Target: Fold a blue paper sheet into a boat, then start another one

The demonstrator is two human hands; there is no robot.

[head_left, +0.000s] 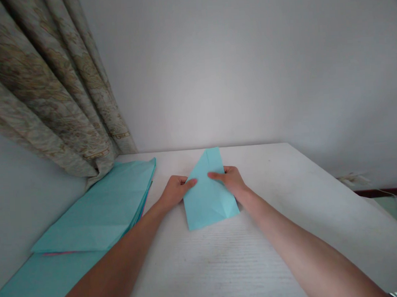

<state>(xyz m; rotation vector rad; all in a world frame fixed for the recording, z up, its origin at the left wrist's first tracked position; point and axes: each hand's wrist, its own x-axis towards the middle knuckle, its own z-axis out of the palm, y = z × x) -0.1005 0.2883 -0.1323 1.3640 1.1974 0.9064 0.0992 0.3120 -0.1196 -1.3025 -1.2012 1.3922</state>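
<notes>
A light blue sheet of paper [208, 196], partly folded with a slanted left edge, lies on the white table [224, 258] in front of me. My left hand [174, 190] rests at its left edge, fingers curled, with the index finger pressing on the paper. On the right side my right hand [231, 179] does the same, its index finger laid on the sheet and pointing left. The two fingertips are a short way apart near the sheet's middle. Neither hand lifts the paper.
A stack of light blue sheets [102, 211] lies on the table's left side, with a pink edge showing under it. A patterned curtain [49, 94] hangs at the upper left. A white wall stands behind the table. A cable [356, 179] lies past the right edge.
</notes>
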